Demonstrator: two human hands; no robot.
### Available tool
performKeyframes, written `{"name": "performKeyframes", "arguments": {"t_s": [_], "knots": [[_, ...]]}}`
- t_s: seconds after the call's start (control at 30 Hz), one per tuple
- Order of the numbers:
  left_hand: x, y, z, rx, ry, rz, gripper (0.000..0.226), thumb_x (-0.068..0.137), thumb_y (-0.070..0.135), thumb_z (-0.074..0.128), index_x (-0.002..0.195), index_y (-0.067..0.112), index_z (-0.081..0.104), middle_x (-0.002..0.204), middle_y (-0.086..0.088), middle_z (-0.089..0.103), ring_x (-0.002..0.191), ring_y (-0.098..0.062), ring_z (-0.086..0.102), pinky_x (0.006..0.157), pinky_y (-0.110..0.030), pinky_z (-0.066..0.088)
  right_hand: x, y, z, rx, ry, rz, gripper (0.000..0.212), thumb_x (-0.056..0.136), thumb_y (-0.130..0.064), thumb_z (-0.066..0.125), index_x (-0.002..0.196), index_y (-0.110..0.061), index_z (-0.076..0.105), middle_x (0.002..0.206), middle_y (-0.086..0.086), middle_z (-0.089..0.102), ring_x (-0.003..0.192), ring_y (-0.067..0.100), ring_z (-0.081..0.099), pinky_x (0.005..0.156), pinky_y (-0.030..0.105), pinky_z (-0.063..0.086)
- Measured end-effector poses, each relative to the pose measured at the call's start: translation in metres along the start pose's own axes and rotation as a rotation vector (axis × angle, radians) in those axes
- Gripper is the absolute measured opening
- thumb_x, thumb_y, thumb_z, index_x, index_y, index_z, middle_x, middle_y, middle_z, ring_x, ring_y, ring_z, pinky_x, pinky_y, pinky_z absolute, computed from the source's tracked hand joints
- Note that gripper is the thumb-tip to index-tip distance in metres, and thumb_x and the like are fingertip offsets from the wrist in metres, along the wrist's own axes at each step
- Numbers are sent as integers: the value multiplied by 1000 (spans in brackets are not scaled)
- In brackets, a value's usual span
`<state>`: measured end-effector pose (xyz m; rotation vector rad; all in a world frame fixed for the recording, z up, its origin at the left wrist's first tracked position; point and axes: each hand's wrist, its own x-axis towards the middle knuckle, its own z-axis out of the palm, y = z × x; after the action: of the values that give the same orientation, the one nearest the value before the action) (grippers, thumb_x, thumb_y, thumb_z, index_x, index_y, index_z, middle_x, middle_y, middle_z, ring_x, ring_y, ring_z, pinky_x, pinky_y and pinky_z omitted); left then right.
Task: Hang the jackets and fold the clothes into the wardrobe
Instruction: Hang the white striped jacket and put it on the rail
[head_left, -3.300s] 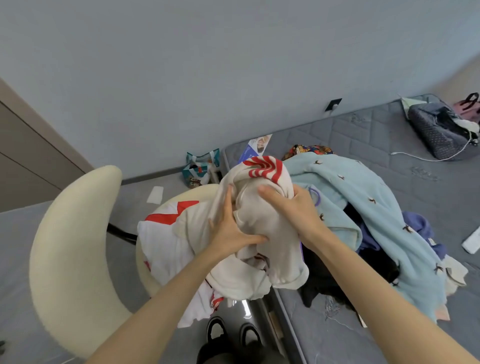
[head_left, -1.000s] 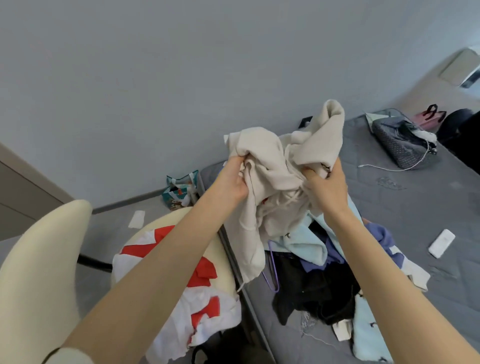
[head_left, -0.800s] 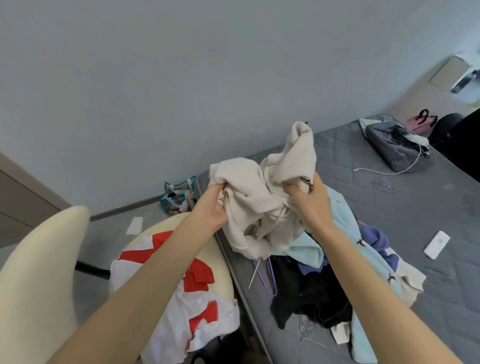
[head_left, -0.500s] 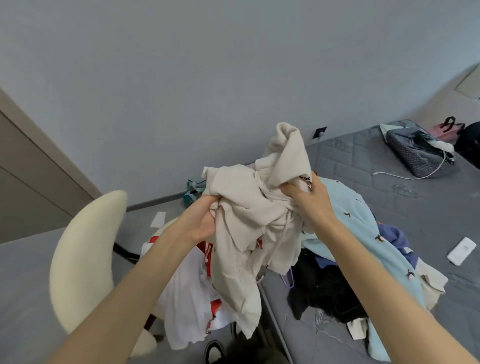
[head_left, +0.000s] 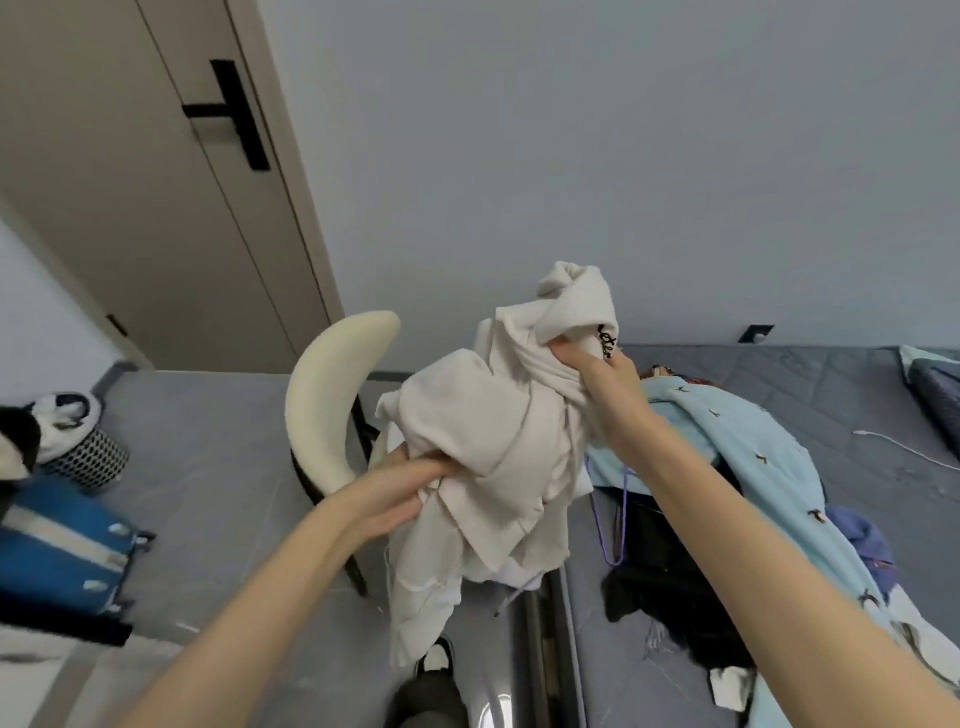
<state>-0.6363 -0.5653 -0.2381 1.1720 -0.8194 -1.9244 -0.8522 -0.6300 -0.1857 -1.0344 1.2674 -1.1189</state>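
A pale wall fills the upper half of the view, with a beige door (head_left: 156, 208) shut at the left. The grey quilted bed (head_left: 810, 379) takes the right side; its near edge runs down the frame just right of centre. Bare mattress lies open toward the far wall. The grey floor (head_left: 208, 441) on the left is open between the chair and a blue bag (head_left: 57, 545) at the left edge.

A light blue garment (head_left: 753, 467) sprawls along the bed's near side over black clothes (head_left: 670, 582), which reach the mattress edge.

The cream sweatshirt (head_left: 493, 441) is held up in the air, bunched, above the gap between bed edge and chair. Its loose lower end hangs down toward the floor.

A cream chair back (head_left: 332, 400) curves just left of it.

The right grip (head_left: 597, 374) is clenched round the sweatshirt's upper folds, beside black lettering. The left grip (head_left: 410, 493) grasps a lower fold at its left side.

A purple cord (head_left: 618, 519) dangles near the bed edge, and a mesh basket (head_left: 85, 457) stands by the bag.
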Motion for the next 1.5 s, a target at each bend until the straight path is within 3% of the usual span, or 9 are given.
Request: {"name": "performKeyframes", "arguments": {"t_s": [0.17,0.37,0.5,0.63,0.8,0.97,1.23,1.4,1.5], "knots": [[-92,-41,-1,382,117,37,75,57,26,92,121,35,54,114,19,67,110,-1,60,88,-18,50,-66,1,12,-17,-192,53,19,78,-36,73,93,-24,73,88,-6,76,79,10,72,66,26,56],[-184,-57,-5,289,440,50,86,45,56,87,122,34,56,119,14,66,119,-13,55,101,-41,44,-139,10,55,-109,-458,98,22,63,-48,74,80,-35,77,89,-1,76,80,14,72,73,28,51],[-241,-61,-9,279,740,208,134,51,53,86,149,38,-4,152,8,28,136,-13,33,111,-39,31,-187,10,93,-123,-578,98,24,66,-44,76,83,-27,76,90,-3,76,81,12,72,64,24,55],[-297,-74,-16,496,710,385,55,70,41,80,118,39,53,116,25,58,100,14,56,75,-5,44,-244,7,135,-193,-686,1,18,78,-39,74,90,-25,70,84,-11,75,76,2,70,55,14,50],[-368,-106,-33,336,838,517,15,91,26,63,106,27,65,106,5,71,102,-14,65,89,-34,52,-308,16,170,-453,-813,-163,35,75,-64,63,87,-31,70,84,-18,72,77,-4,65,68,17,48],[-424,-131,-53,62,916,574,15,95,17,57,102,28,66,102,7,72,101,-14,66,85,-30,51,-344,28,175,-643,-1070,-64,5,91,-44,58,94,-40,60,80,-34,66,76,-19,60,59,2,44],[-490,-158,-100,-102,1191,587,30,96,17,54,126,13,57,125,-8,62,117,-26,57,105,-50,42,-364,3,168,-968,-1184,-61,41,60,-32,81,96,-28,61,89,-16,70,86,0,66,68,13,51],[-489,-177,-95,102,1355,515,32,91,1,45,117,12,59,116,-2,63,110,-21,57,86,-25,47,-382,-5,201,-667,-985,98,38,76,-11,73,107,-19,52,97,6,65,80,18,66,63,26,53],[-485,-172,-87,171,1517,349,45,88,0,48,133,3,44,137,-20,44,124,-35,44,99,-38,42,-390,-14,220,-424,-987,151,30,78,-2,64,104,-16,55,84,6,62,67,16,63,55,23,50]]}}
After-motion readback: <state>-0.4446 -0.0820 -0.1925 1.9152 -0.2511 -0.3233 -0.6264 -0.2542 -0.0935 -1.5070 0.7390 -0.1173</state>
